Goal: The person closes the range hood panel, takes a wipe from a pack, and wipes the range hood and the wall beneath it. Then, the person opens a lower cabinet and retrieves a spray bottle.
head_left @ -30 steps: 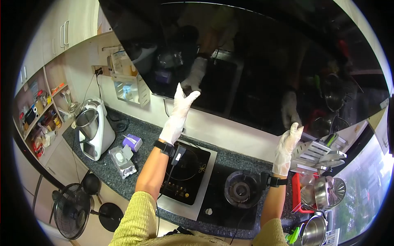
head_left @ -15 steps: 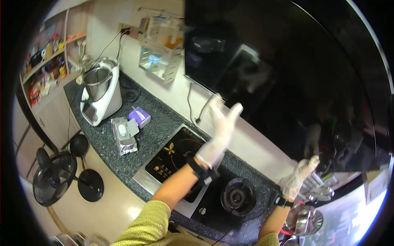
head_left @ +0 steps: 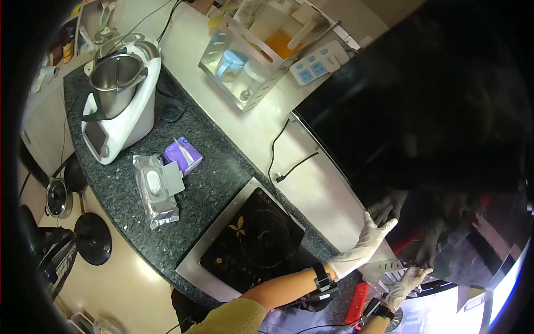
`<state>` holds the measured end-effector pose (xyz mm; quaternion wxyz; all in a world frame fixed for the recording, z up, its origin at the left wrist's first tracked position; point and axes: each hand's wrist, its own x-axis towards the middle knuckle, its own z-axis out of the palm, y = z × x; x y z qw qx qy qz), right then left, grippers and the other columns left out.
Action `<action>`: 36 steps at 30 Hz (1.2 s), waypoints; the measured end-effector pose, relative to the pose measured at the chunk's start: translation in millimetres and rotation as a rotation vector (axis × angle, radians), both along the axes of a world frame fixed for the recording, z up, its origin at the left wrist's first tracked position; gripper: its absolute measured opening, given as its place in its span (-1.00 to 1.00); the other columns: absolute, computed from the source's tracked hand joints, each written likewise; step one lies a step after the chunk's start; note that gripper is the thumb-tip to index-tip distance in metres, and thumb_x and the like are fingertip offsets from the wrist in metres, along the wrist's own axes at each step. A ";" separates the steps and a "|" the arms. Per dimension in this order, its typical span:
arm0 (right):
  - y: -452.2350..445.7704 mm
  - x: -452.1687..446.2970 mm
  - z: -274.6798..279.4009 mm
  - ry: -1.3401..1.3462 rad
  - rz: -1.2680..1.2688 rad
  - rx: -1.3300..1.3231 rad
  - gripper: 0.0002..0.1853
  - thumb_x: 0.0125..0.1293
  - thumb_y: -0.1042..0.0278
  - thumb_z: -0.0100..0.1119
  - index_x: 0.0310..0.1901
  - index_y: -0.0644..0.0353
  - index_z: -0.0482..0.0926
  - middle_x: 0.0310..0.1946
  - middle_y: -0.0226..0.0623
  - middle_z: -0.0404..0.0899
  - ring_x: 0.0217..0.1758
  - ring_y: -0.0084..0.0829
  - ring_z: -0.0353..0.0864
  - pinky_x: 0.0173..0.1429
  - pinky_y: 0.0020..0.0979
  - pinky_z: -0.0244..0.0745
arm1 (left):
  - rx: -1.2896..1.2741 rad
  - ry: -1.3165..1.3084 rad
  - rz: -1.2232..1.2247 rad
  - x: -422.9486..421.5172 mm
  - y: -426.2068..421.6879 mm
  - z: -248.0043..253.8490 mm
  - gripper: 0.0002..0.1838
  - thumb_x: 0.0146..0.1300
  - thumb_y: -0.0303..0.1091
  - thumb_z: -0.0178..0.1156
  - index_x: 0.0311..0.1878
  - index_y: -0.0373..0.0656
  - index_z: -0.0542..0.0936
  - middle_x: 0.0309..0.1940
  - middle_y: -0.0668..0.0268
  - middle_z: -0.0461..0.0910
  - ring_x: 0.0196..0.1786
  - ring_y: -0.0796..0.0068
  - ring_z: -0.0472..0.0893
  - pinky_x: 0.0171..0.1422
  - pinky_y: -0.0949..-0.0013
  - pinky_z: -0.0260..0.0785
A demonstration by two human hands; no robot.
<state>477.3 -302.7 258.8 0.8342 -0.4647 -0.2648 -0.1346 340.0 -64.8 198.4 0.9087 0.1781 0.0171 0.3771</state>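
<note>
Both my hands wear white gloves and dark wrist straps. My left hand [head_left: 364, 242] is at the lower edge of a large glossy black panel [head_left: 423, 122], thumb and fingers apart, nothing in it. Its fingertips are at the panel's surface; firm contact is hard to judge. Farther right, my right hand [head_left: 407, 285] reaches up to the same panel near its lower corner, fingers stretched out and slightly bent, with no object visible in it. Dark reflections of both hands show in the panel. Below and left of my left arm lies a black induction cooktop [head_left: 253, 236] with a metal frame.
A wipes pack [head_left: 156, 189] with its lid up and a purple tissue box [head_left: 183, 156] lie on the dark stone counter [head_left: 214, 172]. Beyond them stands a food processor [head_left: 119, 106]. A wall rack [head_left: 245, 61], a power strip [head_left: 318, 64], a loose cable [head_left: 281, 177] and a red object [head_left: 356, 303] are also around.
My left hand has moved down and right along the panel's lower edge, closer to my right hand. The view has shifted, with the counter and rack appearing larger.
</note>
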 end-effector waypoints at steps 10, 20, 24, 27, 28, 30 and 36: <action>11.2 -13.5 6.5 -0.062 0.100 0.009 -0.39 0.31 -0.15 0.07 0.04 0.35 0.49 0.05 -0.16 0.54 0.08 -0.42 0.50 0.26 -0.37 0.35 | 0.081 0.055 0.087 35.9 -15.6 -12.2 -0.14 0.10 -0.32 0.37 0.29 -0.32 -0.01 0.24 0.25 0.32 0.30 0.42 0.32 0.38 0.37 0.15; 58.5 -62.5 6.4 -0.074 -0.140 0.016 -0.26 0.25 -0.18 0.12 0.13 0.46 0.38 0.12 -0.10 0.47 0.19 -0.32 0.44 0.38 -0.30 0.26 | 0.035 -0.075 0.115 26.8 -12.4 -5.7 -0.32 0.10 -0.52 0.34 0.16 -0.21 0.10 0.15 0.24 0.32 0.20 0.51 0.36 0.30 0.46 0.25; 20.5 -25.3 -0.5 -0.089 0.006 -0.026 -0.26 0.25 -0.15 0.13 0.16 0.46 0.35 0.16 -0.09 0.45 0.23 -0.32 0.41 0.40 -0.30 0.23 | 0.036 -0.110 0.085 40.4 -20.9 -16.5 -0.37 0.14 -0.51 0.30 0.16 -0.19 0.11 0.16 0.24 0.31 0.20 0.50 0.36 0.33 0.41 0.20; 8.3 -12.3 0.3 -0.053 0.099 0.015 -0.25 0.26 -0.16 0.11 0.17 0.45 0.33 0.17 -0.08 0.43 0.23 -0.31 0.40 0.39 -0.29 0.25 | -0.087 -0.236 -0.019 22.9 -10.7 -9.8 -0.50 0.27 -0.49 0.19 0.14 -0.08 0.14 0.24 0.22 0.22 0.29 0.47 0.28 0.41 0.33 0.13; 9.3 -10.5 1.0 -0.072 0.164 0.047 -0.25 0.26 -0.17 0.11 0.17 0.45 0.33 0.17 -0.07 0.42 0.22 -0.32 0.41 0.37 -0.27 0.29 | -0.119 -0.265 -0.076 10.7 -6.3 -5.0 -0.54 0.31 -0.43 0.17 0.15 -0.07 0.15 0.25 0.21 0.21 0.31 0.45 0.26 0.42 0.31 0.13; 16.2 -17.7 1.5 -0.058 0.146 0.061 -0.28 0.26 -0.15 0.12 0.17 0.39 0.35 0.13 -0.12 0.47 0.18 -0.31 0.45 0.34 -0.26 0.32 | -0.133 -0.312 0.004 15.6 -6.7 -6.9 -0.55 0.36 -0.32 0.13 0.20 -0.07 0.18 0.24 0.18 0.23 0.36 0.42 0.23 0.43 0.26 0.14; 4.9 -5.3 -3.7 -0.004 0.080 0.204 -0.65 0.35 0.04 0.09 -0.07 0.18 0.51 -0.23 -0.36 0.58 -0.23 -0.49 0.55 0.02 -0.46 0.49 | 0.003 -0.047 -0.005 0.3 2.7 -8.7 -0.29 0.13 -0.73 0.18 0.27 -0.01 0.12 0.31 0.26 0.21 0.36 0.55 0.25 0.40 0.42 0.18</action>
